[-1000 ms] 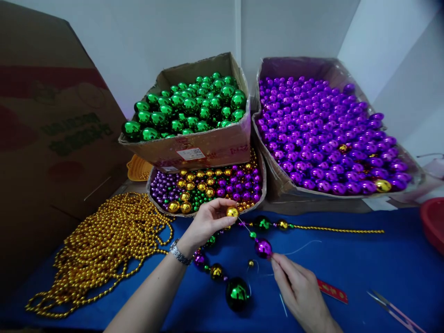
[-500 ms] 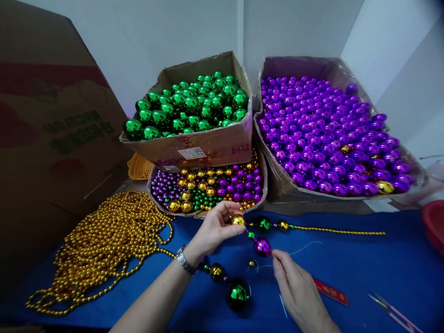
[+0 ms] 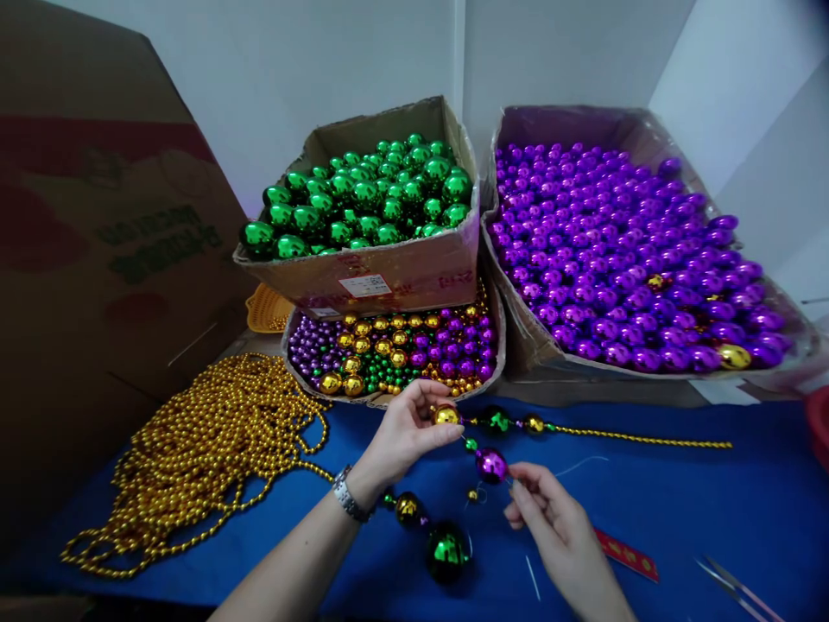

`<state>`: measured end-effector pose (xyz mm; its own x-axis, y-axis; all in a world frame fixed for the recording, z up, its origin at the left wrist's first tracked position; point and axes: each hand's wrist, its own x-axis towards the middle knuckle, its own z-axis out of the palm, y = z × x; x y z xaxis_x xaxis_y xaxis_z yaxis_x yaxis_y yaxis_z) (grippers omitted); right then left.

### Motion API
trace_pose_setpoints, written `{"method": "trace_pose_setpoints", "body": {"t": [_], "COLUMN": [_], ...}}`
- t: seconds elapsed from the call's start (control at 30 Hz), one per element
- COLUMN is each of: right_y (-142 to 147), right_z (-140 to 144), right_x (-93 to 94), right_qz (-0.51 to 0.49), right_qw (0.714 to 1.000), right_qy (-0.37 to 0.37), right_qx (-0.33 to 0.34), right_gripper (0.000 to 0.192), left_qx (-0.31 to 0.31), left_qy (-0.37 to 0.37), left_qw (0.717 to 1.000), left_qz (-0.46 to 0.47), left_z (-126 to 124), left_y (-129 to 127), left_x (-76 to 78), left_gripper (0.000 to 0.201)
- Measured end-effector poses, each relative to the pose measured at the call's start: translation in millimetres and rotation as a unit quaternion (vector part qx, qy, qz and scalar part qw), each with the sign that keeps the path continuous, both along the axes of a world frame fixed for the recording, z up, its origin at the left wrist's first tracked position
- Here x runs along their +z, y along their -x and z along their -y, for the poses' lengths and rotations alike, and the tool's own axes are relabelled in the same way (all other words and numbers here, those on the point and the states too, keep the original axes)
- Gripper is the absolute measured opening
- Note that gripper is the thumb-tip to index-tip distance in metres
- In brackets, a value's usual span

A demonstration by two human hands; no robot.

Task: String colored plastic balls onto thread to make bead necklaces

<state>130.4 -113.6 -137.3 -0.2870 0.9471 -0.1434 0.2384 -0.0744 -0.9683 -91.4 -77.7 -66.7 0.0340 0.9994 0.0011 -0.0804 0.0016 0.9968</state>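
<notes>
My left hand (image 3: 414, 423), with a metal watch on its wrist, pinches a shiny gold bead (image 3: 446, 415) on a bead strand. From that bead a small green bead (image 3: 471, 445) and a larger purple bead (image 3: 491, 465) hang along the string. Just right of the purple bead, my right hand (image 3: 541, 505) is closed, thumb and forefinger pinching the thin clear string. A small gold bead (image 3: 472, 495) lies by a loop of string below. Nearer me, a big green bead (image 3: 446, 553) and a dark gold bead (image 3: 408, 510) belong to a strand partly behind my left wrist.
Cardboard boxes of green beads (image 3: 366, 194), purple beads (image 3: 602, 259) and mixed beads (image 3: 382, 354) stand behind. Gold bead chains (image 3: 213, 449) pile at left on the blue cloth (image 3: 369, 596). Scissors-like metal tips (image 3: 731, 583) and a red tag (image 3: 627, 555) lie at right.
The view has swung slightly left. My right hand's fingers have curled in more beside the purple bead, still at the string. My left hand keeps its hold on the gold bead.
</notes>
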Motion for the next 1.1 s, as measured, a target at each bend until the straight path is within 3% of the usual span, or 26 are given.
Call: {"method": "trace_pose_setpoints", "body": {"t": [0.1,0.33,0.57,0.63,0.7,0.77,0.8,0.83,0.87,0.9,1.0,1.1], "right_y": [2.6,10.5,24.3,27.2,27.8,25.8,24.2,22.7,21.4,20.6,21.7,24.8], "right_z": [2.2,7.7,3.8,3.8,4.4,4.7,4.6,4.3,3.9,3.4,2.7,3.1], "right_x": [-0.4,8.0,6.8,7.5,9.2,11.1,11.7,12.2,12.4,12.4,11.4,9.6], "right_qz": [-0.028,-0.014,-0.214,-0.254,-0.284,-0.296,-0.296,-0.295,-0.293,-0.293,-0.29,-0.274], "right_qw": [0.999,0.994,0.969,0.957,0.945,0.94,0.94,0.941,0.942,0.942,0.944,0.949], "right_qy": [0.024,-0.043,0.097,0.123,0.142,0.151,0.153,0.152,0.149,0.145,0.138,0.137], "right_qx": [-0.006,-0.099,-0.07,-0.071,-0.076,-0.077,-0.073,-0.07,-0.068,-0.069,-0.072,-0.074], "right_gripper": [0.033,0.034,0.038,0.037,0.036,0.037,0.037,0.037,0.037,0.037,0.036,0.036], "left_qx": [0.004,-0.006,-0.041,-0.076,-0.073,0.008,0.088,0.152,0.176,0.185,0.165,0.156], "left_qy": [-0.003,-0.043,-0.01,-0.039,-0.088,-0.126,-0.128,-0.104,-0.053,-0.024,0.033,0.063], "left_qw": [1.0,0.993,0.999,0.996,0.99,0.956,0.907,0.836,0.758,0.733,0.712,0.714], "left_qz": [-0.016,-0.112,-0.024,-0.012,-0.079,-0.264,-0.393,-0.518,-0.626,-0.654,-0.681,-0.68], "left_z": [0.4,5.3,14.2,16.6,14.3,5.3,-1.5,-9.4,-17.8,-26.2,-47.0,-58.2], "left_y": [0.6,0.3,-9.3,-3.0,16.3,49.6,70.0,91.4,112.4,131.8,172.0,184.5], "left_x": [0.7,3.8,4.6,9.5,17.3,25.8,29.4,32.0,33.5,33.8,28.4,19.2], "left_gripper": [0.045,0.049,0.058,0.065,0.06,0.044,0.037,0.033,0.032,0.03,0.019,0.018]}}
